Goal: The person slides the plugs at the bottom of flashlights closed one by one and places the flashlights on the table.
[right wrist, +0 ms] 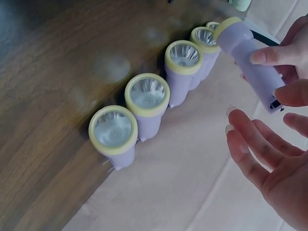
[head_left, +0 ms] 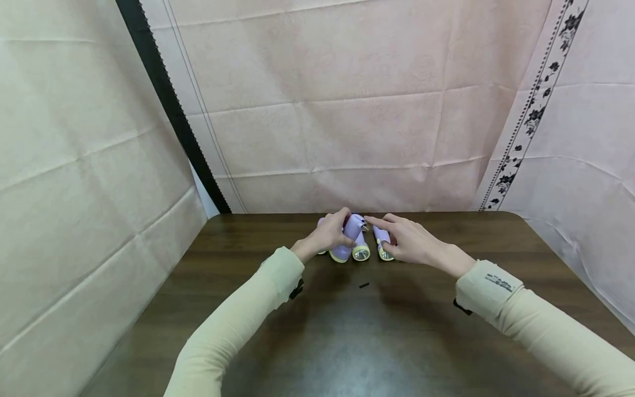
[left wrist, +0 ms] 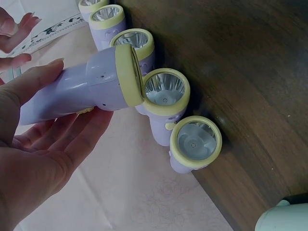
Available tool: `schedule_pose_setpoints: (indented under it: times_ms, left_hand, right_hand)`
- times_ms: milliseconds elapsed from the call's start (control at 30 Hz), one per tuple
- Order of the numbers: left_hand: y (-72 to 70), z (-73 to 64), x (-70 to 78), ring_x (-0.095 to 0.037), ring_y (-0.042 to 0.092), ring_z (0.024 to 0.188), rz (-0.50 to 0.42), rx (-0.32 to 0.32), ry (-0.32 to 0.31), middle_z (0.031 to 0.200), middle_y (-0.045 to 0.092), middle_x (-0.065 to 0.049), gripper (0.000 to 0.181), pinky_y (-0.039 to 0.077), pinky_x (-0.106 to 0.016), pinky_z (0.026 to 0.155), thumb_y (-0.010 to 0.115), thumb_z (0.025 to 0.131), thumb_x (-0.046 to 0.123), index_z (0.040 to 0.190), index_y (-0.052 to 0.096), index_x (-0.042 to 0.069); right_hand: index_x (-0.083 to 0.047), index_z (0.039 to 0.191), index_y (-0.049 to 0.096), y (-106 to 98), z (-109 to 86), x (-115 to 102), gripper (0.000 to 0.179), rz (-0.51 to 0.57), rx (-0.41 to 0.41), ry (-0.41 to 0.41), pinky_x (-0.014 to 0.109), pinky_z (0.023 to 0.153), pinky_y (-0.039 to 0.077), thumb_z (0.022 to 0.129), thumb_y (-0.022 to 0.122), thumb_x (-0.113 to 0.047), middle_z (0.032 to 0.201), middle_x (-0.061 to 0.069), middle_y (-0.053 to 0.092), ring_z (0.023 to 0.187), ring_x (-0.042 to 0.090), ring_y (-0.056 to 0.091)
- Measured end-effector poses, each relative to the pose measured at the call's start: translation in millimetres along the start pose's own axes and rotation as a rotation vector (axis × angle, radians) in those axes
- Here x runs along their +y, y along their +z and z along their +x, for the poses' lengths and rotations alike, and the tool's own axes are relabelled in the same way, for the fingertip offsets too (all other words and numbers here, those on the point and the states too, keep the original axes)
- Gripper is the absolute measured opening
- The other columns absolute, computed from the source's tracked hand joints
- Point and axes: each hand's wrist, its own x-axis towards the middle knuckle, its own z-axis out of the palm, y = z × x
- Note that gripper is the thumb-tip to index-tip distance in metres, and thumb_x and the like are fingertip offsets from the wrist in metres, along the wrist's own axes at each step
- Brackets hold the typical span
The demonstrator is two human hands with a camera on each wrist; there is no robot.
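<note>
My left hand [head_left: 327,232] grips a purple flashlight [left wrist: 94,89] with a yellow rim, thumb on one side and fingers on the other, held above the table. Its lens end tips down in the head view. My right hand [head_left: 415,241] is beside the flashlight's tail end, fingers spread and loosely bent. One of its fingertips [right wrist: 288,94] is at or very near the dark tail end; whether they touch I cannot tell. Behind the held one, several like flashlights [right wrist: 147,96] lie in a row on the table, lenses toward me.
A small black strip [head_left: 364,285] lies on the brown wooden table [head_left: 337,342], nearer to me than the flashlights. Pale cloth [head_left: 327,127] hangs behind the table's far edge, and more cloth hangs at both sides.
</note>
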Motion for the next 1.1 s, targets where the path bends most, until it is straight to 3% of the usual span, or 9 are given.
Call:
schedule_pose_setpoints:
  times_ms: [200,667,833,1100]
  left_hand:
    - [1.1,-0.3,0.1,-0.022,0.064,0.093,-0.041,0.003,0.039,0.105,0.065,-0.011,0.05,0.052,-0.031,0.077,0.083,0.075,0.015,0.111,0.049,0.006]
    - [-0.6,1.4,-1.6,-0.021,0.062,0.091,-0.066,0.045,0.073,0.103,0.065,-0.012,0.047,0.05,-0.031,0.075,0.081,0.077,0.011,0.111,0.049,0.006]
    - [3.5,-1.1,-1.6,-0.019,0.063,0.089,-0.096,0.039,0.093,0.102,0.066,-0.011,0.046,0.05,-0.028,0.073,0.081,0.077,0.012,0.11,0.05,0.007]
    - [12.8,-8.0,-0.3,-0.016,0.063,0.088,-0.092,0.032,0.113,0.101,0.067,-0.008,0.047,0.051,-0.027,0.074,0.081,0.077,0.017,0.113,0.051,0.01]
  right_hand:
    - [-0.019,0.141,0.051,3,3.2,-5,0.062,0.026,0.011,-0.013,0.021,0.057,0.041,0.081,0.063,-0.008,0.096,0.002,0.058,0.066,0.006,0.053]
    - [-0.01,0.141,0.049,-2,8.7,-6,0.062,0.234,-0.02,-0.016,0.021,0.061,0.049,0.081,0.059,0.001,0.094,0.009,0.059,0.067,0.008,0.061]
    - [-0.008,0.141,0.048,0,8.4,-7,0.062,0.311,-0.028,0.001,0.022,0.061,0.05,0.08,0.057,0.003,0.098,0.013,0.062,0.067,0.006,0.062]
    - [-0.01,0.143,0.046,8,8.5,-8,0.065,0.332,-0.059,0.032,0.023,0.062,0.051,0.08,0.054,0.003,0.092,0.008,0.059,0.069,0.01,0.064]
